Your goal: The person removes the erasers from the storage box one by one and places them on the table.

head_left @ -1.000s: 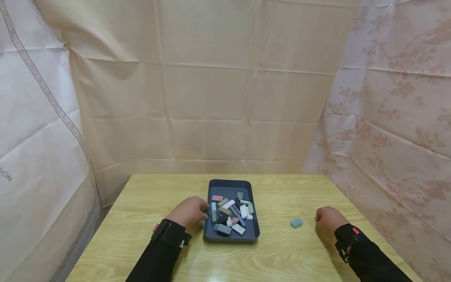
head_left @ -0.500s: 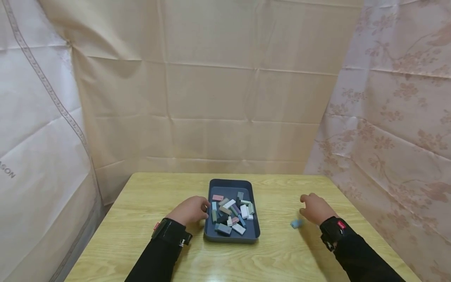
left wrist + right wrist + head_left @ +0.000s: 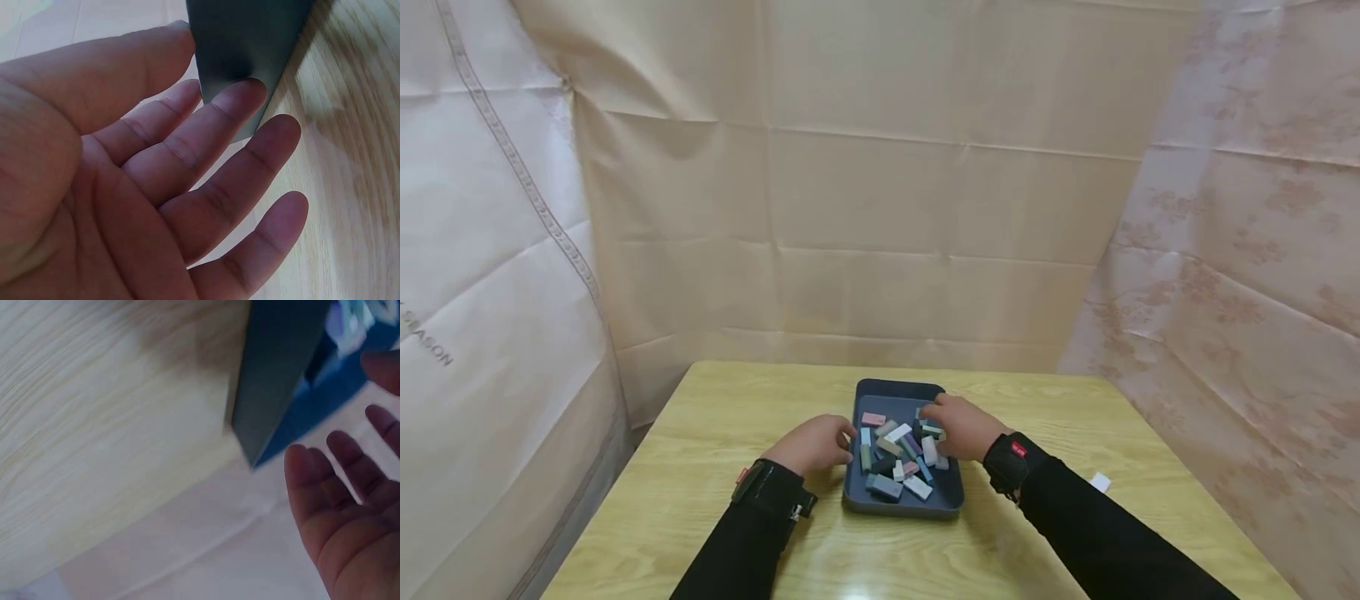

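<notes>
A dark blue-grey tray (image 3: 901,511) holds a jumble of small rectangular blocks (image 3: 900,435) in white, pink, green, blue and black. My left hand (image 3: 816,443) stays at the tray's left side; in the left wrist view its loosely bent fingertips lie against or just before the tray wall (image 3: 247,37), holding nothing. Over the tray's right edge reaches my right hand (image 3: 970,427), its fingertips above the blocks there. In the right wrist view its relaxed fingers show no block between them, though the thumb is partly cut off.
A white block (image 3: 1101,482) lies on the wooden table (image 3: 775,387), right of the tray, partly behind my right sleeve (image 3: 1075,508). Beige cloth (image 3: 880,192) hangs behind the table, with patterned cloth (image 3: 1240,333) at the right.
My right hand has moved left from the table's right side to the tray. A white block now shows where that hand was; the blue block is out of sight. The left hand stays by the tray.
</notes>
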A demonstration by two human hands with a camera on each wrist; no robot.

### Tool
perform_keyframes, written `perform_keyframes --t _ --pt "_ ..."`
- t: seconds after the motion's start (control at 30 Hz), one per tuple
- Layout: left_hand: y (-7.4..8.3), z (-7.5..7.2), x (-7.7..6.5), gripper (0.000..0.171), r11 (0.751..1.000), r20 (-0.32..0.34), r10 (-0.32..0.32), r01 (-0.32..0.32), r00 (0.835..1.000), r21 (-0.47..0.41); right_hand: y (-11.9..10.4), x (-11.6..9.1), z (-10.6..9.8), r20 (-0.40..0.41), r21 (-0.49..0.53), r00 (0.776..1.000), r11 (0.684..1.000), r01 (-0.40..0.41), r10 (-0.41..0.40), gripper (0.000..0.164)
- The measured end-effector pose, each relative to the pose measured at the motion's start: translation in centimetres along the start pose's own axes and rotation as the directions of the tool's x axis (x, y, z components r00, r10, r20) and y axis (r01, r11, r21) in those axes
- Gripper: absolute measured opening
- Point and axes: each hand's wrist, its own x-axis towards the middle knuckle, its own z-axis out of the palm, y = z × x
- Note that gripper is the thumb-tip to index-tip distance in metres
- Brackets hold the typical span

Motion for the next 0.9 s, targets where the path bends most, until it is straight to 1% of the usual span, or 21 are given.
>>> perform_keyframes --t 0.07,0.13,0.23,0.37,0.43,0.5,0.7,0.83,0.9 --pt "0.4 0.1 0.1 0.033 1.0 0.005 0.013 -0.013 1.0 -0.001 -0.2 0.4 0.8 0.036 -0.014 0.998 0.999 0.042 -0.041 0.041" --pt "0.7 0.1 0.2 0.033 1.0 0.009 0.022 -0.022 1.0 -0.006 -0.1 0.6 1.3 0.043 -0.032 0.995 0.996 0.087 -0.086 0.031" --pt "1.2 -0.1 0.3 0.033 1.0 0.008 0.028 -0.028 1.0 0.0 0.1 0.6 1.6 0.022 -0.052 0.989 0.988 0.145 -0.144 0.021" --pt "1.5 -0.7 0.4 0.033 0.999 0.002 0.033 -0.033 0.999 0.02 0.2 0.7 1.2 0.003 -0.062 0.981 0.979 0.194 -0.194 0.02" --pt "1.5 -0.9 0.5 0.033 0.999 0.004 0.037 -0.037 0.999 0.022 0.1 0.9 0.9 0.013 -0.054 0.981 0.979 0.195 -0.195 0.02" --pt "1.5 -0.9 0.5 0.033 0.999 0.011 0.031 -0.031 0.999 0.012 0.0 1.0 0.9 0.032 -0.04 0.983 0.983 0.18 -0.178 0.02" --pt "0.7 -0.6 0.1 0.034 1.0 0.015 0.02 -0.02 1.0 0.003 -0.2 1.2 2.0 0.056 -0.042 0.984 0.984 0.174 -0.172 0.023" --pt "0.1 -0.5 -0.2 0.034 1.0 0.009 0.006 -0.006 1.0 -0.01 -0.2 1.3 2.4 0.06 -0.042 0.986 0.987 0.157 -0.154 0.02" --pt "-0.3 -0.3 -0.2 0.033 1.0 0.006 -0.002 0.003 1.0 -0.018 0.0 1.3 2.3 0.041 -0.045 0.989 0.988 0.146 -0.145 0.017"
